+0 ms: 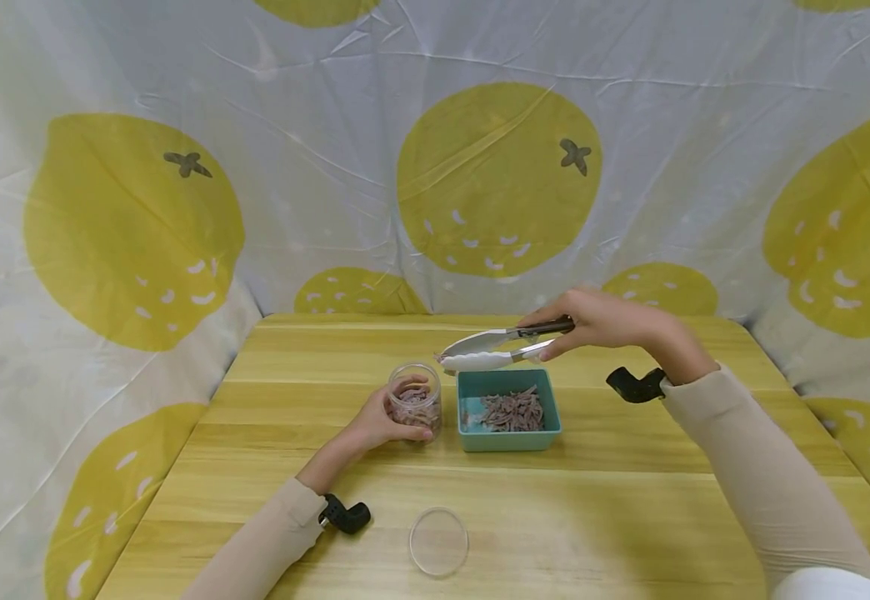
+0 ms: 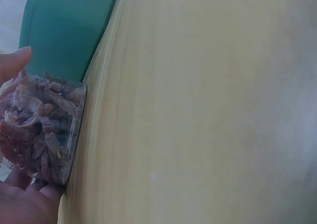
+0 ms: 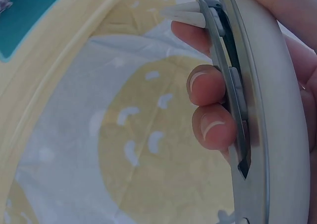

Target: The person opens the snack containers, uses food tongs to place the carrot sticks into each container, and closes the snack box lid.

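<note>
My left hand [image 1: 378, 421] holds a clear jar [image 1: 435, 417] upright on the table, thumb on the near side and fingers round the far side. Brownish-purple dried strips [image 2: 34, 125] fill much of the jar. In my right hand [image 1: 592, 321] is a pair of metal tongs [image 1: 528, 331] with white scalloped tips, gripped by the handles. The tongs point left, their tips above the gap between the jar and a teal box [image 1: 506, 442]; a small brownish bit shows at the tips. More of the strips [image 1: 516, 411] lie heaped in the box, mostly to its right.
A clear round lid [image 1: 438, 542] lies on the wooden table [image 1: 592, 508] in front of the jar and box. Behind the table hangs a pale cloth [image 1: 315, 167] printed with yellow lemons, with more of it along both sides.
</note>
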Motion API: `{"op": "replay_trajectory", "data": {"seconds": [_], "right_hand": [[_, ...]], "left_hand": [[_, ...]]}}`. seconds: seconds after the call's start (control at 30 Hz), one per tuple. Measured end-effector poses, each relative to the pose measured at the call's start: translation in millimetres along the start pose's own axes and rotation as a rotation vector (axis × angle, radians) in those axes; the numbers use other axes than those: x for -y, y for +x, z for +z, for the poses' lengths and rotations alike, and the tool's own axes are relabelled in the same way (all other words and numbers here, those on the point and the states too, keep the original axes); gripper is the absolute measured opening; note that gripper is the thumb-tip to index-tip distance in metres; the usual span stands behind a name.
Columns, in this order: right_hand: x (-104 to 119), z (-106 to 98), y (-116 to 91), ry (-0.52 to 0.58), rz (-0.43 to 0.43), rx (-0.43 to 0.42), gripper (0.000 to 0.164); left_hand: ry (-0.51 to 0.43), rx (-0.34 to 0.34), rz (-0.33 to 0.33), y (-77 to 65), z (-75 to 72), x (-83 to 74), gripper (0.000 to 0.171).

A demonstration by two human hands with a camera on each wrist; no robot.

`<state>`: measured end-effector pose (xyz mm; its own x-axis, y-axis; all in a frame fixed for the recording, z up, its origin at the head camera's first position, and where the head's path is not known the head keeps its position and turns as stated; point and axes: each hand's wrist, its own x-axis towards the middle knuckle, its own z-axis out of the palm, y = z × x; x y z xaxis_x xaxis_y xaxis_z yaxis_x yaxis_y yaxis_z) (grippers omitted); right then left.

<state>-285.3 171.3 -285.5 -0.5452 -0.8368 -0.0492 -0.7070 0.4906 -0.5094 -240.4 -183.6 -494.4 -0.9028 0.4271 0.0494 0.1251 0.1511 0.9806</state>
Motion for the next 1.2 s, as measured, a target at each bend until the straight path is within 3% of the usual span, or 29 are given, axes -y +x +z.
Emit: {"op": "replay_trajectory", "data": {"seconds": [0.33, 0.6, 0.83, 1.2], "right_hand": [[10.2, 4.1, 31.0, -0.049, -0.029, 0.036, 0.052], [9.6, 18.0, 51.3, -0.107, -0.068, 0.059, 0.052], [13.4, 23.4, 57.1, -0.114, -0.057, 0.074, 0.051], [20.0, 23.0, 56.3, -0.133, -0.041, 0.063, 0.056]], "left_hand": [[-0.022, 0.015, 0.02, 0.2, -0.6, 1.8, 0.081], [-0.017, -0.004, -0.043, -1.1, -0.5, -0.6, 0.085], [0.026, -0.019, -0.058, -1.8, -0.4, -1.5, 0.094], [0.032, -0.035, -0.045, -2.2, -1.4, -0.6, 0.081]]}}
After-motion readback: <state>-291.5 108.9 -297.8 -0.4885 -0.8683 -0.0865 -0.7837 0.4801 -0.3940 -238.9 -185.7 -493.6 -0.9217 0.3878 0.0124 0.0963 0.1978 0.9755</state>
